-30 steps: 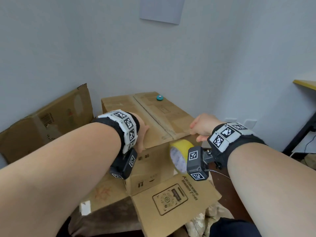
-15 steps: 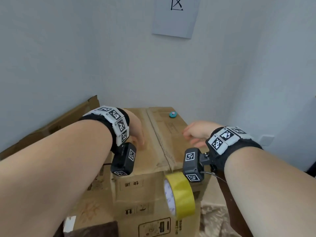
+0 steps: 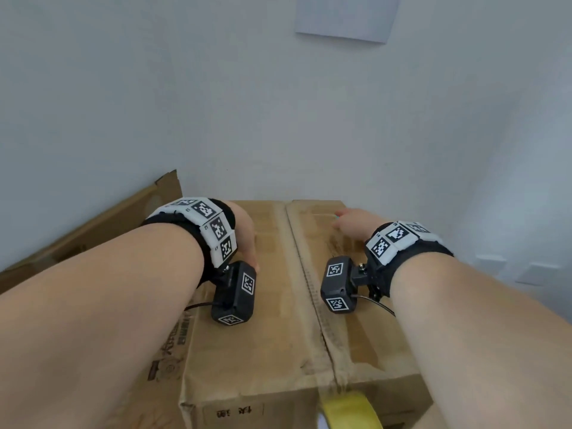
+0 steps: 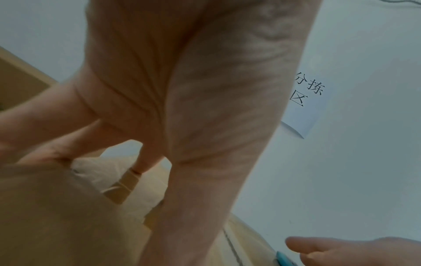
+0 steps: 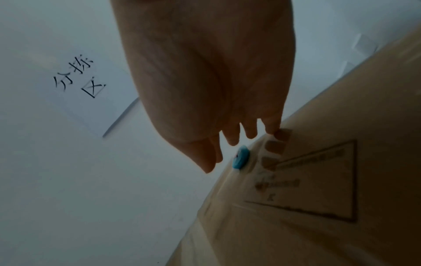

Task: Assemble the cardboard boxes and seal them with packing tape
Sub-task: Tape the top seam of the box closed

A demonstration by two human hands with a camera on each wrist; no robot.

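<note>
Both hands have slid further along the top of the cardboard box [image 3: 263, 342] toward the wall, and the yellow tape roll [image 3: 349, 410] now hangs lower at the near edge. Left hand [image 3: 244, 236] presses flat on the left flap, fingers spread, gripping nothing; right hand [image 3: 349, 222] lies with fingers straight on the right flap, beside a small blue object [image 5: 240, 158]. To seal well, I'd keep both flaps level and butted at the seam [image 3: 309, 289] before tape is run along it.

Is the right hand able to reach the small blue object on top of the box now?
Probably yes. The right hand has open fingers just beside the small blue object on the box, and nothing lies between them.
</note>
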